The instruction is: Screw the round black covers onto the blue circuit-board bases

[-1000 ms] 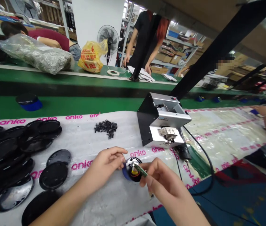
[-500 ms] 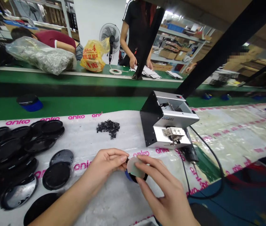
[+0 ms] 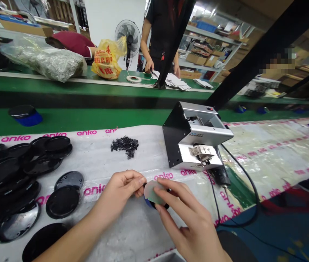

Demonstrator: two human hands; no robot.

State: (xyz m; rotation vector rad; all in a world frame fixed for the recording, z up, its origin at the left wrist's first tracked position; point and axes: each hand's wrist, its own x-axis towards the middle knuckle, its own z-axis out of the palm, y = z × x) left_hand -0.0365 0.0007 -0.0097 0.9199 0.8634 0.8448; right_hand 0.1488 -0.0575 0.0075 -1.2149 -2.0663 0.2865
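My left hand (image 3: 124,189) is closed in a pinch beside the left edge of a pale translucent disc (image 3: 152,191). A tiny dark bit shows at its fingertips, too small to make out. My right hand (image 3: 189,218) grips the disc from the right, thumb below and fingers on its face. Just beneath the disc, a round blue and black piece (image 3: 149,203) is partly hidden by it and by my fingers. Beyond my hands, small black parts (image 3: 125,146) lie heaped on the white sheet (image 3: 94,160).
Round black covers (image 3: 63,202) are spread and stacked at left. A silver and black machine (image 3: 198,134) stands ahead right, with a black-bodied tool (image 3: 221,177) and cable beside it. A blue and black container (image 3: 26,115) sits on the green surface. A person (image 3: 159,40) handles papers opposite.
The view has shifted slightly, and my hands keep nearly the same hold on the disc, which looks tilted a little differently. Across the bench, the standing person's hands have moved.
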